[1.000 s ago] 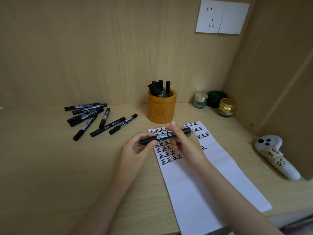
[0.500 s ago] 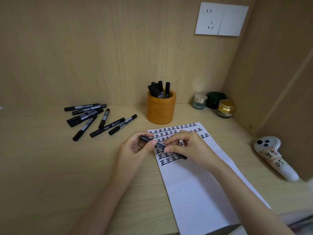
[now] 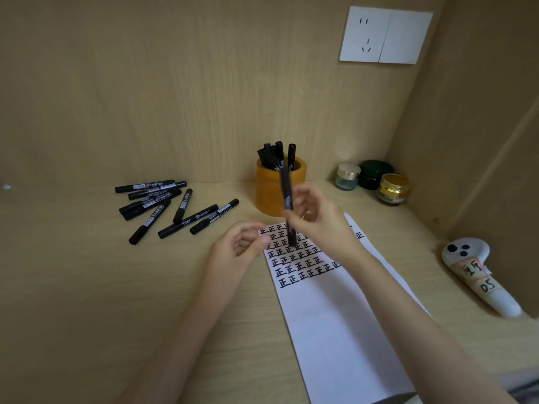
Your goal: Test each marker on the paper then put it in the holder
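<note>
This looks like a study nook or desk alcove in a home. Light wood-grain panels form the desk surface (image 3: 87,287), the back wall and the right side wall. A white wall socket plate (image 3: 385,35) is set into the back panel. Three small cosmetic jars (image 3: 372,180) stand in the back right corner. A white handheld controller (image 3: 478,272) with handwritten labels lies at the right edge.

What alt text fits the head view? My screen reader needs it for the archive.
A right hand holds a black marker nearly upright above paper filled with rows of test marks, in front of an orange holder of markers. The left hand rests empty nearby; more markers lie loose on the desk.
</note>
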### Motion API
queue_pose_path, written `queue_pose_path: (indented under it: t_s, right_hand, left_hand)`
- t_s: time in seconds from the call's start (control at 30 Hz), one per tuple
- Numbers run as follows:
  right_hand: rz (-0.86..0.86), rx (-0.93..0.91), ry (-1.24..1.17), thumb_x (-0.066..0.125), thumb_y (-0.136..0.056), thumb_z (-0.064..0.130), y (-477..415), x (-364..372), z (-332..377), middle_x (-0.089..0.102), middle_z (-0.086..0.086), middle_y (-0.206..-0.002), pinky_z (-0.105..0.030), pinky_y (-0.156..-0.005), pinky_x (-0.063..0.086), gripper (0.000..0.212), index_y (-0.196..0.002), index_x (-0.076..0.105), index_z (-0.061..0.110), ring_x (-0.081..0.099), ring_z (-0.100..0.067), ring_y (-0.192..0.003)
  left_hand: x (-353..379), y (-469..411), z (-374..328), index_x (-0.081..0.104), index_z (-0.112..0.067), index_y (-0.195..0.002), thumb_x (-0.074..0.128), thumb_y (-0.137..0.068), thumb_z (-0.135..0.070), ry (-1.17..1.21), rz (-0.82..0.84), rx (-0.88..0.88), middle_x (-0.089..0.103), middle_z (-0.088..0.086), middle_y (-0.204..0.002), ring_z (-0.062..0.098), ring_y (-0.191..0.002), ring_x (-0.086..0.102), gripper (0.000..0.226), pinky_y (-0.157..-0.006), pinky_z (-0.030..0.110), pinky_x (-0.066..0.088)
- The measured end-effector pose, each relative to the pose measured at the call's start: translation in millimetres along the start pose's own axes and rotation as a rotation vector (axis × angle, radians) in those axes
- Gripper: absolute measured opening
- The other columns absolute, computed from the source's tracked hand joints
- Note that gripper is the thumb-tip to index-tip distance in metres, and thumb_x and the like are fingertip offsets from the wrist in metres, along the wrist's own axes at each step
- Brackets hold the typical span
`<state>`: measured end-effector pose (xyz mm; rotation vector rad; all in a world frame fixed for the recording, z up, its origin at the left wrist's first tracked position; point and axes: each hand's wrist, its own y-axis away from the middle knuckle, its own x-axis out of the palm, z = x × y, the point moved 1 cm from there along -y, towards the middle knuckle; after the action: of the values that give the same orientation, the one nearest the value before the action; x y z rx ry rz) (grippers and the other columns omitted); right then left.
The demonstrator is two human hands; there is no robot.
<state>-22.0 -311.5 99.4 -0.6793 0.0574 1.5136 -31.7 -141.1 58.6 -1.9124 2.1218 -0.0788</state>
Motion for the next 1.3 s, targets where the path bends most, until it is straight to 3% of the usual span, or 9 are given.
queue_pose_path:
  t_s: [0.2,0.33,0.43,0.57,0.67,0.8,0.97,1.13,1.3]
  right_hand:
    - [-0.447,-0.059,0.016,0.060,-0.092,0.015,-60.3,-19.4,4.8,0.057,0.012,-0.091,-0.009,-0.067,0.047,0.020,-0.110,0.051,0.015,0.055,-0.001,-0.078]
    - [-0.556,-0.084,0.044,0.054,-0.096,0.018,-88.9,-22.6,1.2,0.058,0.006,-0.093,-0.013,-0.066,0.050,0.022,-0.115,0.052,0.007,0.059,-0.009,-0.081]
    - [-0.525,-0.062,0.086,0.054,-0.097,0.019,-98.9,-18.6,-7.0,0.058,0.004,-0.093,-0.010,-0.063,0.047,0.021,-0.114,0.053,0.007,0.057,-0.004,-0.076]
    - [-0.453,-0.011,0.154,0.056,-0.095,0.018,-102.1,-13.4,-18.8,0.055,0.009,-0.085,-0.019,-0.062,0.048,0.029,-0.122,0.050,0.009,0.054,0.000,-0.071]
    - [-0.397,-0.060,0.265,0.056,-0.094,0.012,-102.2,-12.0,-23.5,0.050,0.011,-0.078,-0.010,-0.054,0.043,0.060,-0.145,0.026,0.022,0.054,-0.003,-0.065]
    - [-0.338,-0.121,0.506,0.049,-0.097,0.008,-103.2,-13.1,-29.2,0.060,-0.002,-0.088,-0.009,-0.043,0.033,0.060,-0.148,0.025,0.027,0.048,-0.003,-0.060]
    - [-0.396,-0.144,0.633,0.049,-0.099,0.018,-105.8,-11.1,-40.8,0.067,-0.005,-0.098,-0.025,-0.059,0.037,0.047,-0.144,0.037,0.027,0.063,-0.019,-0.083]
    - [-0.430,-0.111,0.639,0.047,-0.100,0.026,-111.5,-12.2,-39.7,0.059,-0.009,-0.110,-0.027,-0.068,0.035,0.048,-0.146,0.034,0.025,0.057,-0.020,-0.096]
    - [-0.314,-0.020,0.646,0.045,-0.101,0.023,-116.1,-16.7,-43.7,0.052,-0.012,-0.119,-0.026,-0.073,0.034,0.046,-0.146,0.038,0.021,0.054,-0.024,-0.104]
  left_hand:
    - [-14.6,-19.3,14.4,0.064,-0.022,-0.103,0.058,-0.090,-0.020,-0.317,-0.150,-0.067,0.065,-0.009,-0.093,0.001,-0.086,0.058,0.014,-0.067,0.012,0.040]
    - [-27.4,-34.0,25.3,0.063,-0.020,-0.106,0.056,-0.091,-0.018,-0.598,-0.236,0.041,0.062,-0.004,-0.099,0.003,-0.086,0.055,0.017,-0.071,0.015,0.042]
    - [-34.2,-44.2,32.9,0.062,-0.015,-0.112,0.055,-0.090,-0.013,-0.757,-0.270,0.066,0.059,0.004,-0.114,0.021,-0.109,0.048,0.023,-0.090,0.035,0.045]
    - [-41.0,-51.3,39.6,0.058,-0.012,-0.121,0.056,-0.090,-0.011,-0.906,-0.281,0.051,0.054,0.008,-0.122,0.025,-0.113,0.044,0.031,-0.095,0.036,0.040]
    - [-44.2,-52.5,44.5,0.055,-0.012,-0.125,0.056,-0.090,-0.013,-0.970,-0.277,0.026,0.053,0.009,-0.123,0.026,-0.113,0.045,0.035,-0.096,0.038,0.039]
    - [-44.9,-54.0,48.7,0.052,-0.010,-0.128,0.056,-0.090,-0.016,-1.003,-0.276,0.000,0.053,0.011,-0.123,0.027,-0.111,0.046,0.038,-0.094,0.038,0.041]
    - [-42.8,-54.8,52.8,0.053,-0.007,-0.125,0.059,-0.089,-0.016,-0.955,-0.265,-0.013,0.056,0.013,-0.122,0.028,-0.110,0.049,0.038,-0.093,0.039,0.044]
    - [-41.1,-54.7,54.7,0.056,-0.006,-0.121,0.058,-0.089,-0.010,-0.880,-0.262,-0.006,0.056,0.014,-0.120,0.028,-0.112,0.049,0.033,-0.093,0.040,0.045]
    - [-40.3,-51.4,57.5,0.057,-0.007,-0.120,0.057,-0.090,-0.008,-0.828,-0.269,0.010,0.058,0.012,-0.117,0.026,-0.113,0.050,0.030,-0.097,0.040,0.044]
